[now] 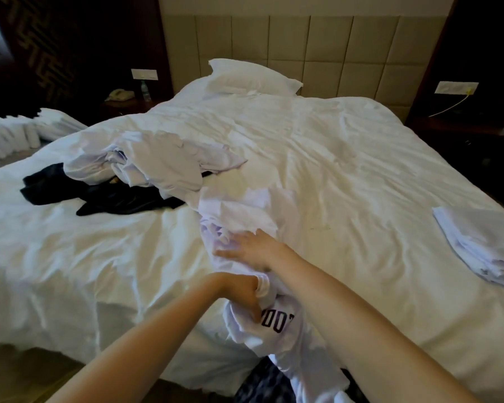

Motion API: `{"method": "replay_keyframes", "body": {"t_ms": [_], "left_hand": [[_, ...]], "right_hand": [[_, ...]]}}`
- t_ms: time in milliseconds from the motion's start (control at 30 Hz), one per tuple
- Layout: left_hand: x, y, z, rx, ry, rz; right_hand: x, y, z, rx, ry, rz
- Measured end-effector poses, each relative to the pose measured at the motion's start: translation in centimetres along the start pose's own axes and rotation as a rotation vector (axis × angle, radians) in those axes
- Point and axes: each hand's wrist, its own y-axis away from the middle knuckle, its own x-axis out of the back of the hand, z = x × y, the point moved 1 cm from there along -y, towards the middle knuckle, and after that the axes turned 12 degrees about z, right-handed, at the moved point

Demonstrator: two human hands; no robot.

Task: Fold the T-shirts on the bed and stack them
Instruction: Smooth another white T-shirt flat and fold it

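Note:
A crumpled white T-shirt (245,216) with dark printed letters lies bunched at the near edge of the bed (346,158) and hangs over it. My left hand (242,295) grips a fold of this shirt just above the letters. My right hand (253,248) rests on the cloth farther up with its fingers spread. A heap of unfolded white T-shirts (157,161) lies to the left, partly over a black garment (105,196). A stack of folded white T-shirts (483,245) sits near the bed's right edge.
A white pillow (250,77) lies at the padded headboard. A row of folded white linens (21,132) stands off the bed at far left. Nightstands flank the bed, the left one with a phone (120,95) and a bottle (146,90).

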Motion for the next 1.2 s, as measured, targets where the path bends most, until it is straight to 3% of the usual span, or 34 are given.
{"method": "replay_keyframes", "body": {"t_ms": [33, 67, 100, 200, 333, 400, 533, 667, 833, 967, 1100, 1200], "left_hand": [[1.8, -0.1, -0.8, 0.003, 0.038, -0.241], [2.5, 0.2, -1.7, 0.077, 0.133, -0.381], [2.8, 0.1, -2.6, 0.041, 0.098, -0.424], [3.1, 0.5, -3.6, 0.089, 0.147, -0.326], [4.9, -0.1, -5.7, 0.114, 0.282, -0.190], [5.4, -0.8, -5.1, 0.021, 0.234, -0.104], [5.8, -2.9, -2.7, -0.051, 0.150, 0.093], [5.8, -4.4, -0.7, -0.039, 0.279, 0.223], [5.2, -4.1, -0.4, -0.027, 0.341, 0.101], [4.8, -3.6, -2.1, 0.066, 0.308, 0.048], [4.8, -3.6, -2.8, 0.147, 0.369, 0.090], [4.8, -4.1, -2.0, 0.163, 0.399, 0.189]], "right_hand": [[-0.8, 0.0, -0.3, -0.006, 0.030, -0.055], [-1.4, 0.2, -0.5, -0.035, 0.038, -0.111], [-1.5, 0.5, -0.7, -0.084, 0.017, -0.146], [-1.4, 1.1, -0.2, -0.250, 0.027, -0.165], [-2.3, 2.4, 1.2, -0.417, 0.195, -0.375], [-2.4, 3.6, 1.8, -0.526, 0.144, -0.473], [-0.3, 6.8, 2.6, -0.710, -0.191, -0.564], [1.1, 7.7, 3.6, -0.702, -0.415, -0.307], [-1.1, 6.4, 2.6, -0.561, -0.617, -0.052], [-4.0, 6.7, 2.8, -0.706, -0.392, -0.177], [-2.4, 8.1, 3.5, -0.682, 0.009, -0.432], [-1.3, 10.0, 4.0, -0.759, 0.011, -0.674]]}}
